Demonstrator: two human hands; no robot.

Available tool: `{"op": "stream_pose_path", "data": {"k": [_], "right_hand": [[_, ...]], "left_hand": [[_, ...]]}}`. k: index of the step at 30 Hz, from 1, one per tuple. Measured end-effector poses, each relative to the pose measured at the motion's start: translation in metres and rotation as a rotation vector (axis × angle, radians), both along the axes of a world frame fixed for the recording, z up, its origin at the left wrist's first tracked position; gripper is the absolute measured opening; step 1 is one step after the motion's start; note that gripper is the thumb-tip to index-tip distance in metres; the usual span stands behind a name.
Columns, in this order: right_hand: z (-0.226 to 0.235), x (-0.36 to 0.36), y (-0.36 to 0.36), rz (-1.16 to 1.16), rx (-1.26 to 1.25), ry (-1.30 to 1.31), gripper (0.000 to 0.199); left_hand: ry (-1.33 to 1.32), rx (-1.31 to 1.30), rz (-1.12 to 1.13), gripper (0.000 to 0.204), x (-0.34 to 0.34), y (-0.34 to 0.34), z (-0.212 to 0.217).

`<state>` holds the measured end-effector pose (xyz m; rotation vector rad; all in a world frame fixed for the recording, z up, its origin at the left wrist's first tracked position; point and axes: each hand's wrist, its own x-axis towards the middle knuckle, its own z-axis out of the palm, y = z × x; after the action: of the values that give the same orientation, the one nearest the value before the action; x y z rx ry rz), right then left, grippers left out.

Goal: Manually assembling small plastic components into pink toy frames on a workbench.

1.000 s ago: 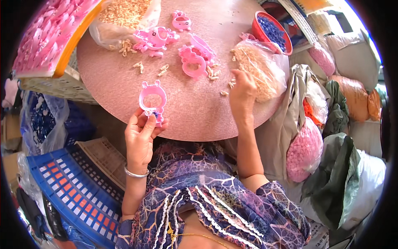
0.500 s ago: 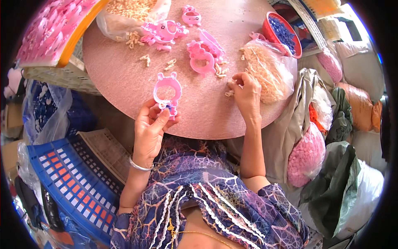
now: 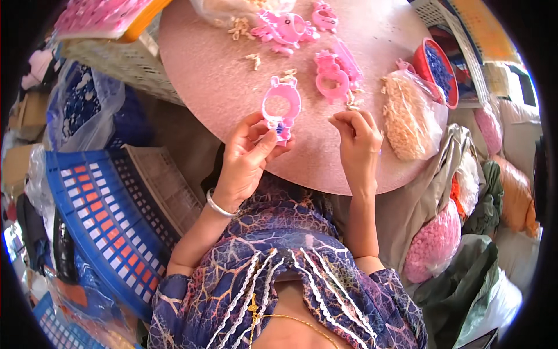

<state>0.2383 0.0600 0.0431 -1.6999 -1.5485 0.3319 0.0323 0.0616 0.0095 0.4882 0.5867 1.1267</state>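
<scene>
1. My right hand point(image 3: 359, 139) has moved left, away from the beige-filled bag point(image 3: 410, 119).
2. My left hand point(image 3: 245, 160) pinches the pink frame point(image 3: 297, 107) above the table point(image 3: 212, 87); its blue piece point(image 3: 280, 129) is partly hidden.
3. My right hand looks pinched together; I can't tell on what.

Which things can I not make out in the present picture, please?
All in the head view:
- Whether the right hand holds anything: its own curl hides this.
- Part of the pink frame: covered by the left hand.
- Clear bag: cut by the top edge.
- Blue pieces: too small individually.
</scene>
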Motion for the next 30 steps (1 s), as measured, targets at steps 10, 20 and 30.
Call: {"op": "stream_pose_path", "data": {"k": [10, 20, 30], "right_hand": [[-0.001, -0.008, -0.004, -0.033, 0.11, 0.057, 0.008], [0.022, -0.068, -0.016, 0.136, 0.094, 0.031, 0.014], [0.025, -0.069, -0.017, 0.164, -0.012, -0.038, 0.016]], "left_hand": [[-0.05, 0.022, 0.012, 0.037, -0.004, -0.002, -0.004], [0.025, 0.22, 0.132, 0.043, 0.003, -0.01, -0.013], [0.322, 0.367, 0.177, 0.04, 0.002, -0.012, -0.024]]}}
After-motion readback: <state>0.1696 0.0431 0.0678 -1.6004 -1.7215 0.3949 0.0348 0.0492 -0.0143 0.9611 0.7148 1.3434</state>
